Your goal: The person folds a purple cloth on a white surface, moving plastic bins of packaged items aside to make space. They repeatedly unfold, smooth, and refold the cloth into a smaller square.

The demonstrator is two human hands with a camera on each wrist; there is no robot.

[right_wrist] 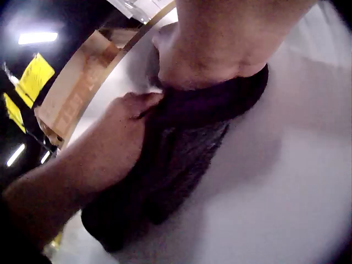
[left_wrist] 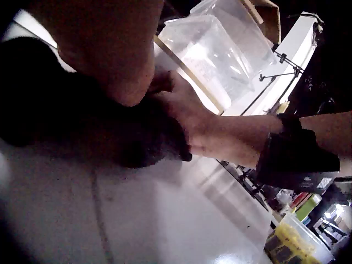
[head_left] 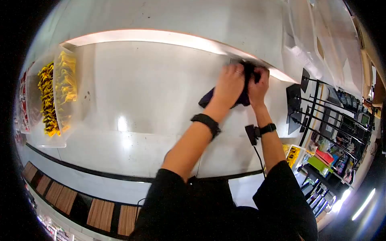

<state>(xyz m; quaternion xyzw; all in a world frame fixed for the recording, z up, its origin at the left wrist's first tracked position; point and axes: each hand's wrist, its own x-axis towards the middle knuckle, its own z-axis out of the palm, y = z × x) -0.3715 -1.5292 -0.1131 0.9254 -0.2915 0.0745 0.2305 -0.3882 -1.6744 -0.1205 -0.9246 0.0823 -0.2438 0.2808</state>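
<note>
A dark purple-black fuzzy cloth piece (head_left: 242, 99) lies on the white table under both hands. In the right wrist view, a thicker band runs along one side of the cloth (right_wrist: 181, 159). My left hand (head_left: 231, 85) holds it from the left, its fingers bent over the far part. Close beside it, my right hand (head_left: 258, 84) pinches the far right part, thumb toward the other hand. The right wrist view shows the left hand (right_wrist: 124, 126) at the band's end. Dark fabric hides some fingertips in the left wrist view.
A raised pale ledge (head_left: 148, 35) runs along the table's far side, just beyond the hands. Clear bins with yellow-and-black pieces (head_left: 64, 92) stand at the left. At the right are clear plastic bins (head_left: 321, 44) and a black metal rack (head_left: 329, 108).
</note>
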